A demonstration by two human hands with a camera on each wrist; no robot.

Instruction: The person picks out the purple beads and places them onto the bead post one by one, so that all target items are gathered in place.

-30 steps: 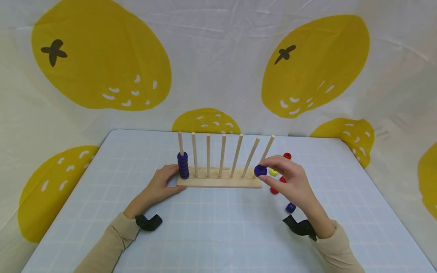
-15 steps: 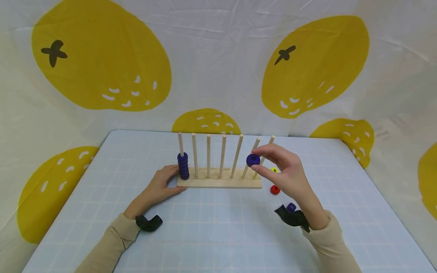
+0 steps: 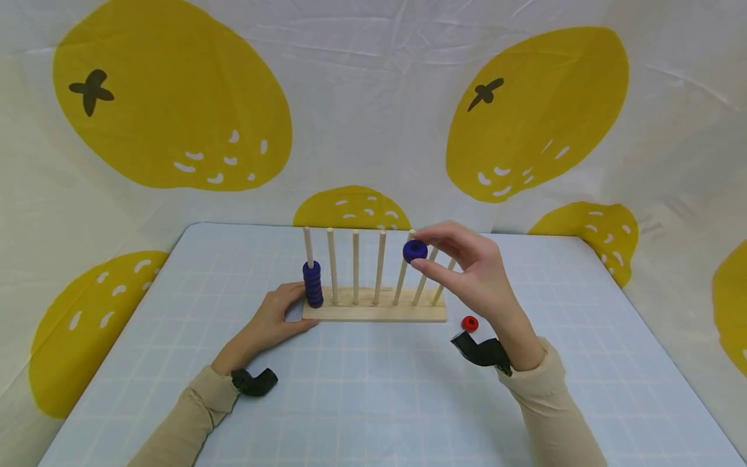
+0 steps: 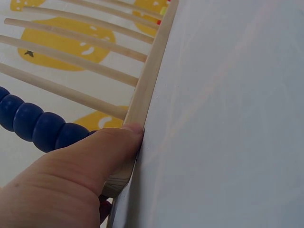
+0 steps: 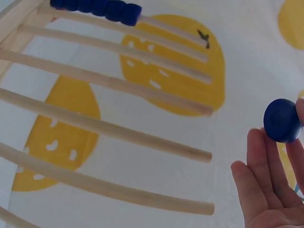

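A wooden peg stand (image 3: 373, 314) with a row of upright dowels stands on the table. Several dark blue beads (image 3: 313, 284) are stacked on its leftmost dowel. My left hand (image 3: 274, 318) grips the left end of the base; its thumb (image 4: 111, 145) lies along the front edge, and the other fingers are mostly hidden behind. Between thumb and index finger, my right hand (image 3: 467, 259) pinches one loose blue bead (image 3: 415, 251). In the head view that bead overlaps the upper part of a dowel right of the middle. The right wrist view shows the bead (image 5: 282, 120) beyond the dowel tips.
A red bead (image 3: 469, 323) lies on the table just right of the stand, near the right wrist strap (image 3: 481, 351). Bits of red and yellow (image 4: 161, 14) show past the stand's far end in the left wrist view. A lemon-patterned cloth (image 3: 373, 117) hangs behind the table.
My right hand has risen and moved left with the blue bead, from beside the rightmost dowel. The hand and arm now cover several loose beads seen earlier. My left hand stays put.
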